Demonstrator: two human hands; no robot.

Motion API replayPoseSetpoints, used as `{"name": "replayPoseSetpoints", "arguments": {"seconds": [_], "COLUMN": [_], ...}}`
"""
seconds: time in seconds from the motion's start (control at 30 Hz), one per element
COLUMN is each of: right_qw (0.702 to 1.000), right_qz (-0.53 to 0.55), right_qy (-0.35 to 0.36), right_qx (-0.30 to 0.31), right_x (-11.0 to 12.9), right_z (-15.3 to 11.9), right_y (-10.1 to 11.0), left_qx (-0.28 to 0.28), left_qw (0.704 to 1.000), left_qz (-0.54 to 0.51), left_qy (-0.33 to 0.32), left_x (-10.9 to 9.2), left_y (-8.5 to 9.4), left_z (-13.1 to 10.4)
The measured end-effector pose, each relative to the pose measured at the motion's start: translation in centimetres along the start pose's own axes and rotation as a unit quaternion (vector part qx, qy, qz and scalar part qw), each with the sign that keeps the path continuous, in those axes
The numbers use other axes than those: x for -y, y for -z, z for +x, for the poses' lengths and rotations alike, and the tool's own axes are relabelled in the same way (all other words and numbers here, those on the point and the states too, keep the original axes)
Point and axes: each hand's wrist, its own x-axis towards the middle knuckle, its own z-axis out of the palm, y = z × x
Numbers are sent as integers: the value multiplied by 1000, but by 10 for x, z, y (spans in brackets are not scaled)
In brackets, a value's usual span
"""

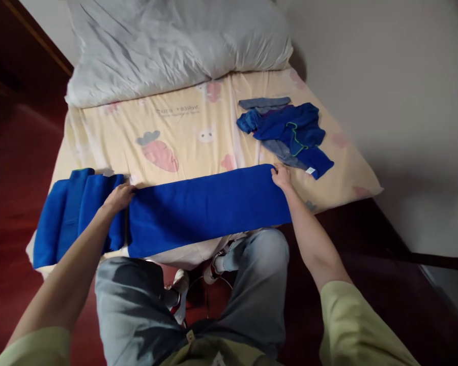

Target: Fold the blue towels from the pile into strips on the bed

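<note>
A long blue towel (209,206), folded into a flat strip, lies across the front of the bed. At its upper left corner, my left hand (120,197) has its fingers closed on the edge. My right hand (281,177) pinches the upper right corner between thumb and fingers. Several folded blue towels (66,218) lie side by side at the left, partly hidden under my left forearm. Beyond my right hand is a crumpled heap of blue and grey cloths (293,127), one with a green edge and one with a white tag.
The bed (191,142) has a yellow sheet printed with carrots and faces. A bunched grey-white quilt (175,46) covers its far end. A pale wall (397,101) rises on the right. My knees (267,249) are close to the bed's front edge, above a dark red floor (320,315).
</note>
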Motion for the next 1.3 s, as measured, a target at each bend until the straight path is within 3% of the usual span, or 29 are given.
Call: {"name": "replayPoseSetpoints", "arguments": {"seconds": [0.1, 0.2, 0.3, 0.53, 0.63, 0.73, 0.83, 0.9, 0.97, 1.07, 1.17, 1.23, 1.3], "right_qw": [999, 999, 998, 990, 990, 995, 996, 992, 988, 984, 981, 979, 984], "right_qz": [27, 28, 14, -12, -37, -44, -41, -54, -71, -82, -95, -97, -77], "right_qy": [-8, -40, -60, -70, -79, -30, 68, 113, 138, 161, 167, 166, 147], "right_qx": [18, 21, -12, -125, -113, -87, -26, 18, 25, -3, 34, 69, 65], "right_x": [3, 2, 2, 20, 30, 29, 20, 16, 16, 14, -2, -17, -29], "right_z": [23, 42, 55, 64, 57, 45, 27, 8, -19, -71, -119, -138, -146], "right_y": [-6, -5, 3, 14, 5, -8, -18, -18, -11, 5, 17, 21, 22], "left_qx": [96, 118, 92, -31, -61, -77, -73, -79, -109, -130, -112, -103, -98], "left_qw": [995, 991, 993, 987, 977, 968, 977, 980, 977, 981, 987, 988, 988], "left_qz": [31, 51, 44, -35, -70, -95, -123, -145, -149, -126, -107, -107, -109], "left_qy": [21, 24, 56, 152, 193, 220, 156, 113, 103, 76, 44, 46, 50], "left_x": [3, 5, 5, -14, -28, -43, -55, -63, -78, -111, -141, -150, -151], "left_y": [5, 13, 21, 30, 29, 15, -7, -20, -28, -35, -49, -63, -74], "left_z": [10, 18, 23, 37, 41, 39, 31, 21, 3, -46, -103, -132, -147]}}
